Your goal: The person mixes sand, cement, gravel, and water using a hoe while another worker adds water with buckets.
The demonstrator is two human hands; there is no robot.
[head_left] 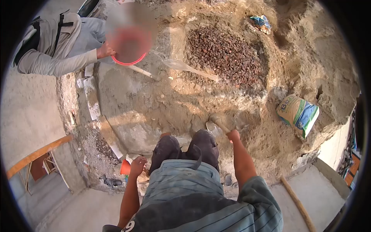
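Head view: short-handled tool in the right hand, water falling by the gravel

From where I stand, the person's right hand (233,136) is closed around the wooden handle of a short-handled tool (220,125). Its blade end rests at the wet ground (162,101) just beyond the right knee. The left hand (138,166) hangs beside the left thigh with its fingers loosely bent, near an orange object (125,167); I cannot tell whether it holds anything.

At far left, 1 co-worker (83,29) in a pale long-sleeved top grips a red bucket (130,63) near the rim. A stream of water (189,69) stretches from the bucket's side toward the near edge of a reddish-brown gravel heap (224,56). Below the bucket, 1 pale wooden shaft (142,71) slants onto the mud.

To the right I see 2 bags: a large printed sack (297,114) tilted on the sandy soil, and a crumpled blue-and-tan bag (261,24) beyond the gravel at far right. Near right, a long wooden pole (297,203) lies on a grey slab (322,193). On the left, pale blocks (91,98) edge the wet patch.
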